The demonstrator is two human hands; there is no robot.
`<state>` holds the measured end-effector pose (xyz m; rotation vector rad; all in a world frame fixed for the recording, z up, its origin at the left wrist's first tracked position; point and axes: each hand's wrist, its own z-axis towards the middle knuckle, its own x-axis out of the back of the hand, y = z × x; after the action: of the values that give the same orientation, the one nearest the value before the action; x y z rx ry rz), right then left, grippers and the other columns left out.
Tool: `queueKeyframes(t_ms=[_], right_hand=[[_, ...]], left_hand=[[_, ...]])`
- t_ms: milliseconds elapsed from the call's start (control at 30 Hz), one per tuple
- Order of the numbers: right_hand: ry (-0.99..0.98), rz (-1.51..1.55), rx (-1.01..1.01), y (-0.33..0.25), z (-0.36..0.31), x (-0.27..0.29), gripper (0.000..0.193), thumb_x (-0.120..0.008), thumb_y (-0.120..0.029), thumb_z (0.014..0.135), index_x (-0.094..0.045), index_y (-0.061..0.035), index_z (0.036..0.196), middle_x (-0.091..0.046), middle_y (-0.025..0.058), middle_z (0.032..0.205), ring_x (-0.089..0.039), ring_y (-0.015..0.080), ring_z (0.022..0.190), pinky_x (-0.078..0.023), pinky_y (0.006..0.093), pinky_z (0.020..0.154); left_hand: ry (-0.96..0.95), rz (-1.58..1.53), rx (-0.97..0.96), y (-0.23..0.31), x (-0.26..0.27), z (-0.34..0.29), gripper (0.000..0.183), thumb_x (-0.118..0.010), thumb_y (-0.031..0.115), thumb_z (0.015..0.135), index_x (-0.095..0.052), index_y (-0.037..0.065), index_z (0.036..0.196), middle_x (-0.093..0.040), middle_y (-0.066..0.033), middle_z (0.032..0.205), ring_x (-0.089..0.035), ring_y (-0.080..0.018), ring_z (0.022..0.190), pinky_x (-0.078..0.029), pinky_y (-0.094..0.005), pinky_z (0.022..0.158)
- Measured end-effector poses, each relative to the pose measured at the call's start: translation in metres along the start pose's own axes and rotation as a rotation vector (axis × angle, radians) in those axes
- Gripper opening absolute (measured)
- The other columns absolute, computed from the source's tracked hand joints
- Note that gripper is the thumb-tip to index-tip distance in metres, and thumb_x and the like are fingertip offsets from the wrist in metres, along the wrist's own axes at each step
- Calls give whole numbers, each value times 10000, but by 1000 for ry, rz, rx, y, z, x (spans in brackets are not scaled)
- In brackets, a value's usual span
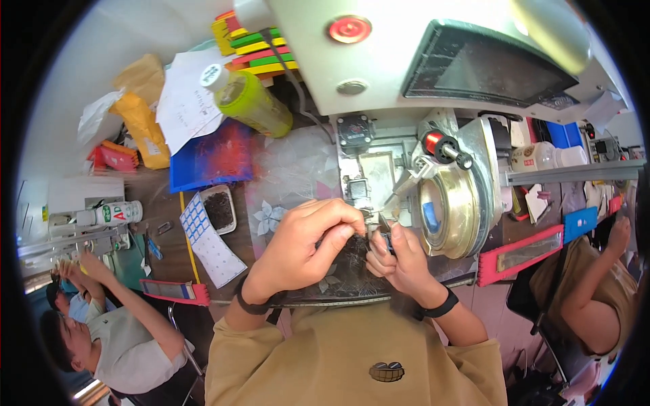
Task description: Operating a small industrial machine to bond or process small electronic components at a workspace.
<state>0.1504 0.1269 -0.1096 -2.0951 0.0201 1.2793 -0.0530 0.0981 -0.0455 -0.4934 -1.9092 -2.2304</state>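
1. The left hand [308,240] comes over the desk's [318,287] front edge, palm down; its thumb and forefinger are pressed together at the tips. Whether they pinch a fine strand I cannot tell.
2. The right hand [403,260], just to its right, has curled fingers and a thumb closed on a slim metal tool with a blue part on its grip [387,239].
3. The tool lies inside the right hand's grasp, in front of a small silvery metal fixture [359,188] on a white machine [318,68]. Its long axis appears to run away from the body, toward the fixture. The left fingertips are just left of its tip, near but seemingly apart; the right hand is the nearer one.
4. Right of the fixture are a red wire spool [433,142] and a large, pale gold metal ring [468,213].
5. Toward the desk's left are a blue plastic tray [183,169] and a white dish of dark bits [232,220].
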Motion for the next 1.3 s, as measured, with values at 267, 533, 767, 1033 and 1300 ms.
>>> queueKeyframes(t_ms=[267,533,767,1033,1300], right_hand=[[-186,-518,-18,-7,-42,3,476,-396,-440,1057,-570,-4,979,-356,-62,586,-280,40,511,-240,220,487],[-40,-656,-126,-12,-68,13,382,-439,-341,1054,-591,2,983,-391,-60,605,-317,29,525,-269,219,494],[228,-763,-44,-5,-83,28,164,-579,-159,988,-601,-3,1034,-410,-58,614,-371,17,571,-311,210,521],[560,-1240,247,-12,-92,32,210,-626,-78,925,-614,14,1113,-501,-39,678,-429,46,610,-343,230,549],[644,-1888,327,-46,-109,49,289,-673,-191,875,-658,-72,1137,-652,107,871,-590,297,827,-426,417,796]], left_hand=[[437,282,268,-14,72,-20,560,-595,37,925,-407,18,1452,-558,-46,707,-539,-129,652,-483,-274,678],[552,1004,206,-42,158,-33,489,-662,86,869,-534,71,1340,-675,-126,1013,-612,-345,1031,-483,-431,887],[520,963,342,-39,155,-34,612,-693,76,838,-474,44,1408,-647,-132,1059,-560,-333,1065,-450,-429,943],[432,795,-10,-25,113,-47,414,-536,18,925,-534,2,1338,-611,-179,1278,-535,-344,1228,-409,-409,1060],[-3,510,111,-30,11,-48,557,-601,250,943,-449,-28,1400,-478,-252,1406,-411,-376,1349,-355,-429,1113]])
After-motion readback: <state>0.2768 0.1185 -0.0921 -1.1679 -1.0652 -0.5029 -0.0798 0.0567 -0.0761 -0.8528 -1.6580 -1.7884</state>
